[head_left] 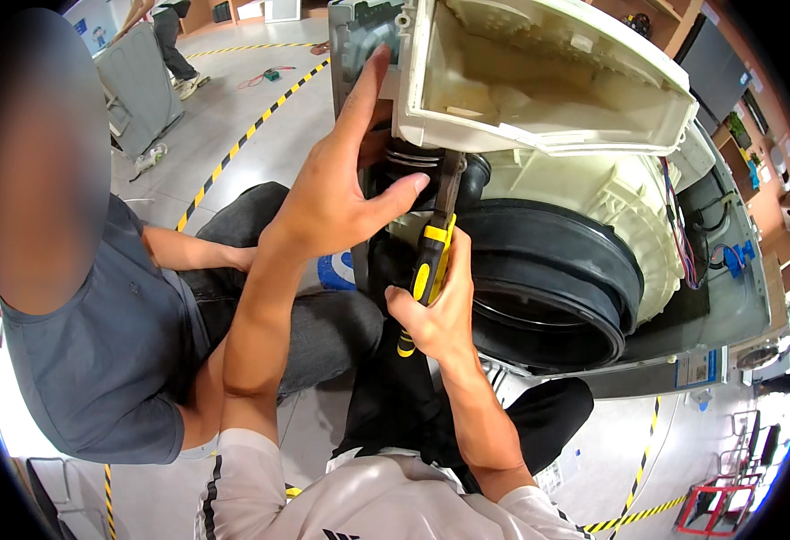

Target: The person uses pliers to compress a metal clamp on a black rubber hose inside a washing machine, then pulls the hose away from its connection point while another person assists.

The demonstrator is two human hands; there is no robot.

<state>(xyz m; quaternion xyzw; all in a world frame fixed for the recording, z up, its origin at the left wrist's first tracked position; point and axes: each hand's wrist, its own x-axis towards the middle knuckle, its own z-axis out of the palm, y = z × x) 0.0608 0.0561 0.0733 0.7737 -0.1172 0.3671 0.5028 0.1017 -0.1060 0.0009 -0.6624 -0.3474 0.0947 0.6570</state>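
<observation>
My right hand (pixel 440 306) is wrapped round the yellow-and-black handles of a pair of pliers (pixel 434 261). The pliers' dark jaws point up at a black rubber hose (pixel 413 160) with a metal ring clamp, just under the cream plastic detergent-drawer housing (pixel 548 135). My left hand (pixel 332 184) is beside that hose, index finger stretched up and thumb spread towards it. Its other fingers are partly hidden behind the hose, so touching cannot be told. To the right of the pliers lies the washing machine's black door gasket (pixel 557 279), set in the pale tub (pixel 615 198).
Close on the left, a person in a grey shirt (pixel 98 360) sits by the machine. Coloured wires (pixel 678 225) hang inside the grey cabinet (pixel 741 297) on the right. A grey panel (pixel 138 85) stands farther back, beyond striped floor tape (pixel 260 126).
</observation>
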